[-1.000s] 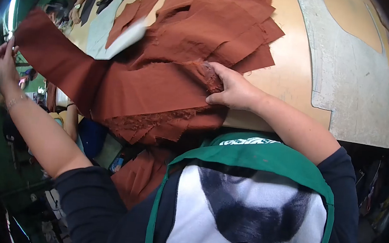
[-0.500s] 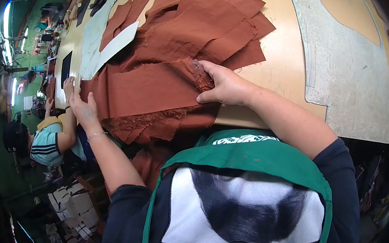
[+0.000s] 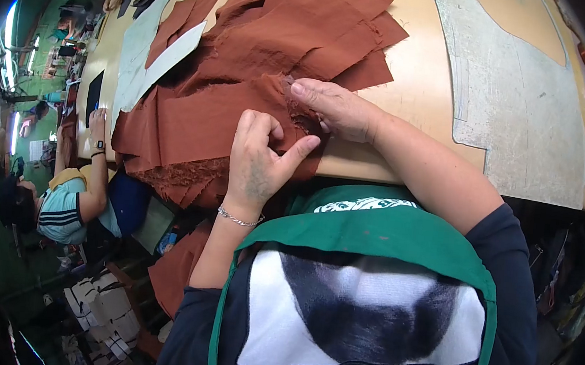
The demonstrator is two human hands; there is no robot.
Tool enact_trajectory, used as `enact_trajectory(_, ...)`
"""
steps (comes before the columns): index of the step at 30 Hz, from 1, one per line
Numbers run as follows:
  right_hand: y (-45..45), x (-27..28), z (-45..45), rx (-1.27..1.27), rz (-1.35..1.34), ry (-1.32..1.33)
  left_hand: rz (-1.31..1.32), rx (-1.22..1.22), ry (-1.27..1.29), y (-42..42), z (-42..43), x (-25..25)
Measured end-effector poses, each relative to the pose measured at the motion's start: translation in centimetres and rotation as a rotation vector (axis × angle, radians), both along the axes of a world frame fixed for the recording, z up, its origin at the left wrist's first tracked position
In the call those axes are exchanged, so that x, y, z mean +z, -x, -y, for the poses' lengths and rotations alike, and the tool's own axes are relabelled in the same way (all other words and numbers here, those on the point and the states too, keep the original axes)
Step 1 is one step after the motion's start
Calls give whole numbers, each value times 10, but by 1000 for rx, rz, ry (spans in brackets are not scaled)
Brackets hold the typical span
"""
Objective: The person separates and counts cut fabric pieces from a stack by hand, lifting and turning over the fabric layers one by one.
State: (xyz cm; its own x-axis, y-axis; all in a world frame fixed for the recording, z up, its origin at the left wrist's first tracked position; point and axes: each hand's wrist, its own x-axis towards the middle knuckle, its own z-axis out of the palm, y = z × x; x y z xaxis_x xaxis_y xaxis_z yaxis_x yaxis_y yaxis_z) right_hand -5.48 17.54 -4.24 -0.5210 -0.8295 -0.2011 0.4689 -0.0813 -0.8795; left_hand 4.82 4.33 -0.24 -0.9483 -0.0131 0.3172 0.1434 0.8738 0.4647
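Note:
Rust-brown fabric pieces (image 3: 200,119) lie in an uneven, overlapping pile, with frayed threads along several edges. My right hand (image 3: 337,110) is closed on the bunched, frayed right end of the top fabric piece, thumb uppermost; its lower fingers are partly hidden. Over the front part of the same piece is my left hand (image 3: 260,155), fingers partly bent and thumb spread apart, with nothing visible in it. Whether its fingertips touch the cloth I cannot tell. Part of the pile hangs over the front edge of the table.
The wooden table (image 3: 421,68) bears a large grey pattern sheet (image 3: 515,98) at right and a pale pattern sheet (image 3: 140,51) at left. A co-worker (image 3: 72,198) sits at the left, one arm on the table. Stacked white bundles (image 3: 104,312) are low at left.
My left hand has left the fabric's left end and moved right, close to my right hand. My right hand stays at the frayed end. The co-worker's arm has shifted slightly.

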Motion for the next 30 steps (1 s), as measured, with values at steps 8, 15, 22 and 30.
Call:
enact_trajectory(8, 1, 1, -5, 64, -91, -5, -8, 70, -23, 2, -1, -6)
enact_trajectory(15, 1, -4, -2, 56, -99, 0, 106, 118, -242, -1, -2, 0)
enact_trajectory(22, 3, -8, -1, 68, -53, 36, 123, 66, -232, -3, -1, 1)
enact_trajectory(30, 3, -26, 7, 39, -264, 105, 122, 4, -256, -4, 12, -1)
